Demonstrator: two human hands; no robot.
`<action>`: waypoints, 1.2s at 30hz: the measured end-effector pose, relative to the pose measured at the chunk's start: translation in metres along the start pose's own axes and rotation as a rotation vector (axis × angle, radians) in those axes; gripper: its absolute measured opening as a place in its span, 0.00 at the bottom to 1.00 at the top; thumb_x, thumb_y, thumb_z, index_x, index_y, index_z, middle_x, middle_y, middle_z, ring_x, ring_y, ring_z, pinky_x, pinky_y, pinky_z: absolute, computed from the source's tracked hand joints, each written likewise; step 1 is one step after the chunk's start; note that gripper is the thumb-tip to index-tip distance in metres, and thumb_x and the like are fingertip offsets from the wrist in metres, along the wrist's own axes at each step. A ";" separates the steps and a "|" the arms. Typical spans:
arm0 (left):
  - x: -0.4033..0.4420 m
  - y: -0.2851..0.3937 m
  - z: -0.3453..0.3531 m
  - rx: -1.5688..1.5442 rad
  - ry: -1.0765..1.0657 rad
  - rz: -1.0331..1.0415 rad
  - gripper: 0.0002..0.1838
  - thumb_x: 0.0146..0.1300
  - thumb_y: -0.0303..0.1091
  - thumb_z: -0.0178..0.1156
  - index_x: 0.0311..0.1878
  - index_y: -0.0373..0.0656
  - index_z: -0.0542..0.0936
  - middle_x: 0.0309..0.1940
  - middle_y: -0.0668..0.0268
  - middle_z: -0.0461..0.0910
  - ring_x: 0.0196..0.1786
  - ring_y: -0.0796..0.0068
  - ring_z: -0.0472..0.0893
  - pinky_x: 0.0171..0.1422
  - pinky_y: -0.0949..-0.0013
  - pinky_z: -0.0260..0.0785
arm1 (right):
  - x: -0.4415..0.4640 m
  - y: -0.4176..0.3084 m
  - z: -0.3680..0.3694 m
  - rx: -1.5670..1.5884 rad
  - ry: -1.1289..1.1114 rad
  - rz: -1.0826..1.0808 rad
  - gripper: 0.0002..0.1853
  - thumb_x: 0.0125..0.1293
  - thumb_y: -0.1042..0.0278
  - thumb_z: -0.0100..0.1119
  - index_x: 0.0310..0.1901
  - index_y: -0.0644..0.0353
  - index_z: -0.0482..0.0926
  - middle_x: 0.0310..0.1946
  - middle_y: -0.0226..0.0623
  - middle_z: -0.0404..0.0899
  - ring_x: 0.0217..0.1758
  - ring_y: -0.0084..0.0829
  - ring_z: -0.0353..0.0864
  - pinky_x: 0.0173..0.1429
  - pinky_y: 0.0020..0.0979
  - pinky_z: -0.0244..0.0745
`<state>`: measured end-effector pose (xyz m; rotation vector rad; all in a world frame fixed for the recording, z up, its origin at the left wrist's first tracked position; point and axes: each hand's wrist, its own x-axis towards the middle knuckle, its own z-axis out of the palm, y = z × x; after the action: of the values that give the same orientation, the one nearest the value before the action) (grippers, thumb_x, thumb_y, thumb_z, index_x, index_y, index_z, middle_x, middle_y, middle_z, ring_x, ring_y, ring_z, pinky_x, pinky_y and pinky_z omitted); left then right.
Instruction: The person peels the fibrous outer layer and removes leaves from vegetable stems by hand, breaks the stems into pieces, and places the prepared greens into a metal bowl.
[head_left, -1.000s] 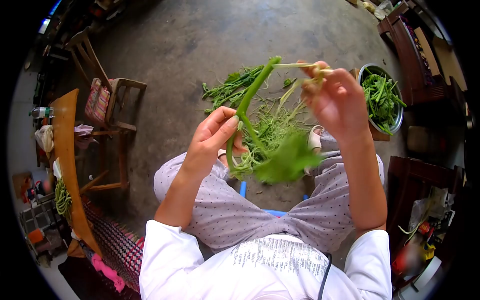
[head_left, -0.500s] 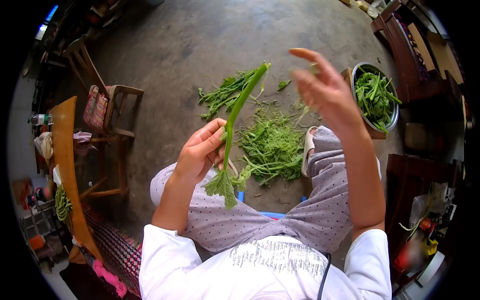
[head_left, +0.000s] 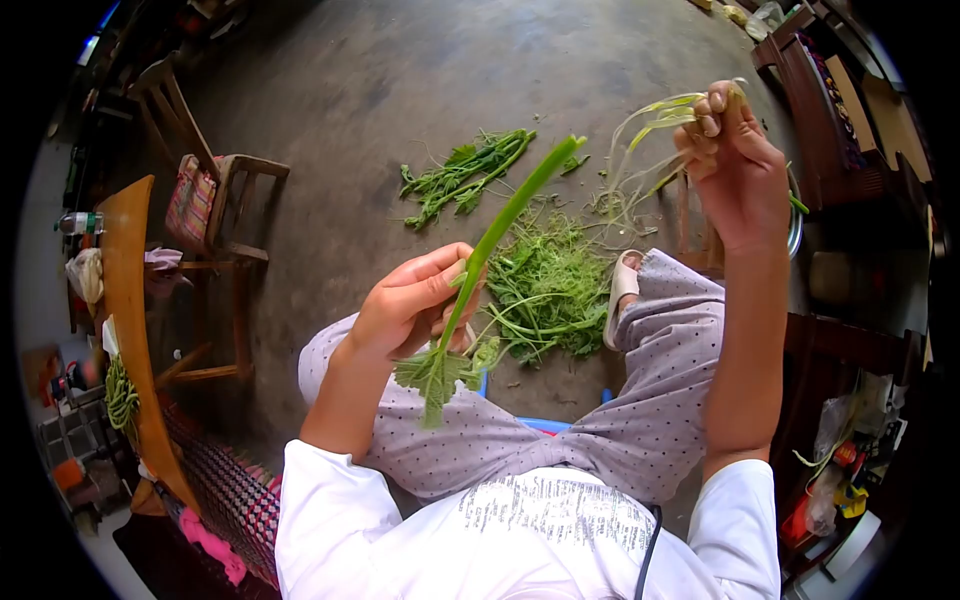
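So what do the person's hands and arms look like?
The left hand and right hand are bare, with nothing worn on either. The short sleeves are white and loose, and a dark cord lies near the right one.

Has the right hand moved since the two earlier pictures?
Yes. The right hand has moved rightward in the view: earlier it was mostly left of the bowl; now hand and wrist hide most of that bowl.

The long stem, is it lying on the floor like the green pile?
No, the stem is held up in the left grip, while the pile lies on the floor.
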<state>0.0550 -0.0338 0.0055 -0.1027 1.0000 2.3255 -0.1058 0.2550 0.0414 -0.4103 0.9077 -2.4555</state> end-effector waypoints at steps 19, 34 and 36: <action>0.015 -0.009 0.018 -0.098 0.117 0.069 0.13 0.73 0.39 0.45 0.52 0.40 0.67 0.29 0.71 0.70 0.27 0.85 0.68 0.33 0.78 0.65 | -0.023 0.093 0.072 -0.502 0.176 0.448 0.11 0.63 0.66 0.63 0.39 0.67 0.81 0.29 0.28 0.79 0.32 0.14 0.73 0.34 0.18 0.67; 0.017 -0.008 0.013 -0.220 -0.005 0.034 0.13 0.72 0.40 0.46 0.49 0.41 0.67 0.26 0.74 0.62 0.26 0.84 0.61 0.31 0.77 0.60 | -0.024 0.098 0.072 -0.474 0.205 0.409 0.10 0.64 0.67 0.61 0.40 0.65 0.79 0.32 0.25 0.77 0.33 0.11 0.70 0.35 0.15 0.63; 0.018 -0.009 0.013 -0.226 -0.001 0.035 0.13 0.72 0.40 0.46 0.50 0.41 0.67 0.26 0.73 0.62 0.25 0.84 0.60 0.30 0.78 0.59 | -0.025 0.097 0.072 -0.451 0.203 0.418 0.10 0.64 0.68 0.62 0.43 0.65 0.79 0.35 0.26 0.79 0.36 0.11 0.73 0.41 0.16 0.67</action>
<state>0.0475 -0.0117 0.0039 -0.1749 0.7406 2.4629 -0.0210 0.1662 0.0268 -0.0993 1.4753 -1.9264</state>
